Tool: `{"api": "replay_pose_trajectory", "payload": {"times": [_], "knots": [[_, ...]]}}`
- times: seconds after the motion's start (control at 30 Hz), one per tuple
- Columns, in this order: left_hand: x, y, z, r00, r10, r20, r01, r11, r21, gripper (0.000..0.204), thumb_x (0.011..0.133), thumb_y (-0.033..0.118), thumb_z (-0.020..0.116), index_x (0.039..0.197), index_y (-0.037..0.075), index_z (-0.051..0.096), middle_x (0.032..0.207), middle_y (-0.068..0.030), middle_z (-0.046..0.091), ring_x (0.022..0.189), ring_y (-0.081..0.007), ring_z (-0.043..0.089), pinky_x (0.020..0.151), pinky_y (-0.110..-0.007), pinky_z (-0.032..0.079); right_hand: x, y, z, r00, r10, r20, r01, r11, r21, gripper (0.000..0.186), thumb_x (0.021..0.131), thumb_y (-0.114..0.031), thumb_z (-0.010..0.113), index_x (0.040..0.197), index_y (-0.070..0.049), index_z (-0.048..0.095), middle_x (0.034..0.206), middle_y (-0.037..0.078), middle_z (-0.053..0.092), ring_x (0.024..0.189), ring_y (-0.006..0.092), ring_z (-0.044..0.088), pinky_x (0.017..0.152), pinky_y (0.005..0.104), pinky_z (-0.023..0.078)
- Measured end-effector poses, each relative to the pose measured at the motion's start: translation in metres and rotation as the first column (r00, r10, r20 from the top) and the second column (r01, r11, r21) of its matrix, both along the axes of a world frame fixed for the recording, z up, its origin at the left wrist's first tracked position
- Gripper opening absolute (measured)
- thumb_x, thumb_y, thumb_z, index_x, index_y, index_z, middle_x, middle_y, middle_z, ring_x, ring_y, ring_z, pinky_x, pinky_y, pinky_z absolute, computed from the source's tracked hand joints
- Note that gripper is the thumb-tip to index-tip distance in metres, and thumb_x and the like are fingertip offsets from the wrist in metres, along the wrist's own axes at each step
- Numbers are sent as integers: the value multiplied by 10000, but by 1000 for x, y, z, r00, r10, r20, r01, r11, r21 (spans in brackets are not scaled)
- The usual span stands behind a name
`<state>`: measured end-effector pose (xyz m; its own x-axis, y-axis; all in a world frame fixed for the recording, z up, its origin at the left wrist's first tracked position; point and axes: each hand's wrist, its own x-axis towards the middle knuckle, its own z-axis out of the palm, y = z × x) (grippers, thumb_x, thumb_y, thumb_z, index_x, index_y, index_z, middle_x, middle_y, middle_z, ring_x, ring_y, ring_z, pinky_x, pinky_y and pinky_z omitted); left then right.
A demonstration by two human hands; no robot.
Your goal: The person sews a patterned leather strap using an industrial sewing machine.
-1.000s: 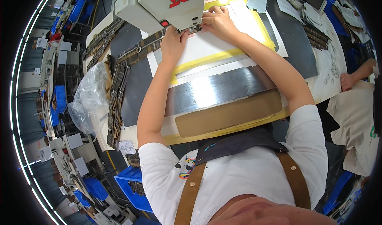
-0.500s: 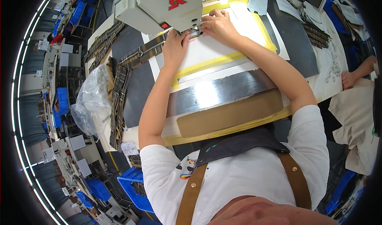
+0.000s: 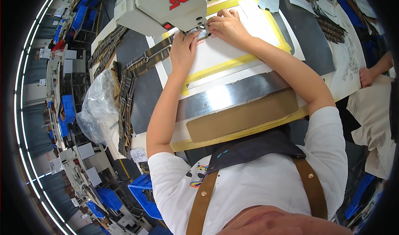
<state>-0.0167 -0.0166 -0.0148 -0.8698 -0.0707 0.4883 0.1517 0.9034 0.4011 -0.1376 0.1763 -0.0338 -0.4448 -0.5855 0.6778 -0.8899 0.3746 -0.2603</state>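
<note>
On the desk (image 3: 143,91) we trace a plaid strap (image 3: 157,53), beside a top-cropped machine head (image 3: 156,8), to the left hand (image 3: 182,51), which partly hides it; the right hand (image 3: 227,28) sits nearby. Whether either grips, we cannot tell.

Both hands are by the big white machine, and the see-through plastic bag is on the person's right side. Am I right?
Not quite: the head view shows the see-through plastic bag on the person's left side. The left hand and right hand are by the big white machine.
</note>
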Motion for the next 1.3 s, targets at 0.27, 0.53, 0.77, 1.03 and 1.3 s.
{"api": "replay_pose_trajectory", "payload": {"times": [0.27, 0.53, 0.77, 1.03, 1.3], "knots": [[4, 2, -1, 999, -21, -46, 20, 1000, -19, 169, 986, 184, 701, 1138, 165, 773, 1043, -99, 653, 987, -315, 652, 814, -438, 544, 6, 2, -1, 1000, 3, 23, -3, 1000, -21, 69, 820, -233, 814, 829, -166, 798, 1046, -144, 764, 1043, 176, 587, 1005, 430, 380], [11, 5, 1, 1000, -25, 7, 25, 999, -47, 223, 1030, 182, 643, 1214, 158, 768, 1317, -103, 696, 1130, -297, 689, 930, -396, 559, 11, 6, -2, 999, 8, 47, -6, 999, -35, 90, 820, -249, 819, 840, -163, 800, 1046, -145, 767, 1040, 176, 584, 1004, 438, 378], [16, 7, 0, 1000, -13, 8, 13, 998, -69, 222, 1035, 178, 635, 1216, 161, 763, 1337, -99, 685, 1166, -300, 680, 941, -391, 562, 20, 10, 5, 994, 4, 113, -10, 999, 46, 106, 866, -234, 809, 935, -154, 817, 1104, -90, 773, 1087, 195, 596, 1004, 432, 360], [21, 11, 0, 999, -21, -30, 20, 999, -30, 202, 970, 152, 708, 1159, 161, 779, 1287, -105, 691, 1203, -324, 646, 981, -427, 549, 28, 14, 7, 994, 10, 113, -15, 999, 45, 96, 870, -217, 803, 937, -148, 810, 1099, -86, 770, 1080, 190, 592, 991, 423, 361], [25, 12, -3, 1000, -11, -17, 10, 998, -61, 222, 996, 162, 678, 1194, 183, 775, 1337, -97, 679, 1265, -316, 635, 1015, -415, 539, 34, 17, 9, 994, 1, 109, -6, 999, 48, 90, 872, -209, 799, 939, -149, 810, 1104, -82, 767, 1072, 186, 593, 989, 413, 363]]}}
